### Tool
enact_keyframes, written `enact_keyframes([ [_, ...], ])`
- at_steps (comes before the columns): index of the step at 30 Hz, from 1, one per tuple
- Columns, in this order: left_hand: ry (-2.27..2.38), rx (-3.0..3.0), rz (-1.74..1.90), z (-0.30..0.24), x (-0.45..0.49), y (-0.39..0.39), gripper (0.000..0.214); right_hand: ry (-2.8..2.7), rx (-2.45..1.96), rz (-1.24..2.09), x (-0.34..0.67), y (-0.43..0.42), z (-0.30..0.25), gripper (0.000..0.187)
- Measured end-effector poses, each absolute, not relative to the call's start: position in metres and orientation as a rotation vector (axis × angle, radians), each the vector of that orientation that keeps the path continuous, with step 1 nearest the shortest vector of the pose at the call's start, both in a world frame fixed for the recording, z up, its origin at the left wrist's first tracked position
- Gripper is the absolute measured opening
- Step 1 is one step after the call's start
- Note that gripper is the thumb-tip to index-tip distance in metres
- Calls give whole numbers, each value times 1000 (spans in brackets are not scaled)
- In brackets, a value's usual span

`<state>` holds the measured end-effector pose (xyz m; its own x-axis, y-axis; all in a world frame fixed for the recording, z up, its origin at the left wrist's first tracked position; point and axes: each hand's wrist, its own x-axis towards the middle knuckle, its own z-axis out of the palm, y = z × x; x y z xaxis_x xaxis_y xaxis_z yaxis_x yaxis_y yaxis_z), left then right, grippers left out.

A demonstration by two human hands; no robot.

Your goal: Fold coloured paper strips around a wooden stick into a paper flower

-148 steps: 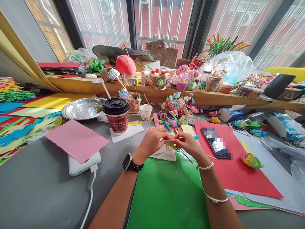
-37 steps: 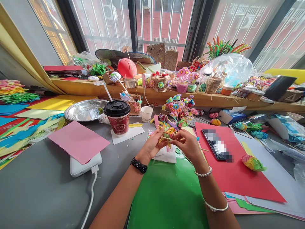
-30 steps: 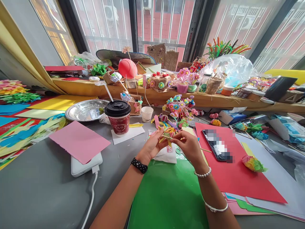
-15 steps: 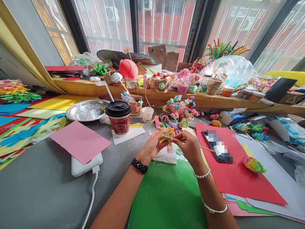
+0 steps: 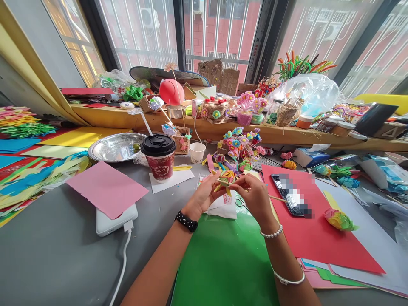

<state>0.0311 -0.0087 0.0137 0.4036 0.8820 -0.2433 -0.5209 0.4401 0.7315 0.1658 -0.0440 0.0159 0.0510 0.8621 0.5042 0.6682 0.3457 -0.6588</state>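
Note:
Above the green mat [image 5: 223,259], my left hand [image 5: 204,195] pinches a small piece of folded green and yellow paper [image 5: 225,180], partly hidden by the fingers. My right hand [image 5: 251,193] is closed on a thin wooden stick [image 5: 278,198]; its one end sticks out to the right, and the fingertips meet the paper. Green-handled scissors [image 5: 240,203] lie just below, between the hands. A finished-looking paper flower [image 5: 340,219] in pink, yellow and green rests on the red paper [image 5: 331,242] to the right.
On the left stand a lidded cup [image 5: 158,157], a metal plate [image 5: 108,148] and a white power bank [image 5: 116,221] under pink paper [image 5: 108,189]. A phone [image 5: 291,195] lies on the right. Behind are a paper cup [image 5: 197,153], crocheted flowers [image 5: 240,142] and a crowded ledge [image 5: 204,129].
My right hand and wrist have shifted very slightly to the right, and the stick's end with them. My left hand and the paper stay almost in place.

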Motion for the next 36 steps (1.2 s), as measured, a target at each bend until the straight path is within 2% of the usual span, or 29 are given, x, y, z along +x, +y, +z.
enact_keyframes([
  [6, 681, 641, 950, 15, 30, -10, 11, -1732, -1377, 234, 168, -44, 15, 19],
  [17, 632, 887, 853, 20, 19, -11, 23, -1930, -1349, -98, 164, -46, 18, 19],
  [36, 671, 756, 894, 17, 23, -11, 17, -1939, -1309, -84, 166, -45, 17, 15],
])
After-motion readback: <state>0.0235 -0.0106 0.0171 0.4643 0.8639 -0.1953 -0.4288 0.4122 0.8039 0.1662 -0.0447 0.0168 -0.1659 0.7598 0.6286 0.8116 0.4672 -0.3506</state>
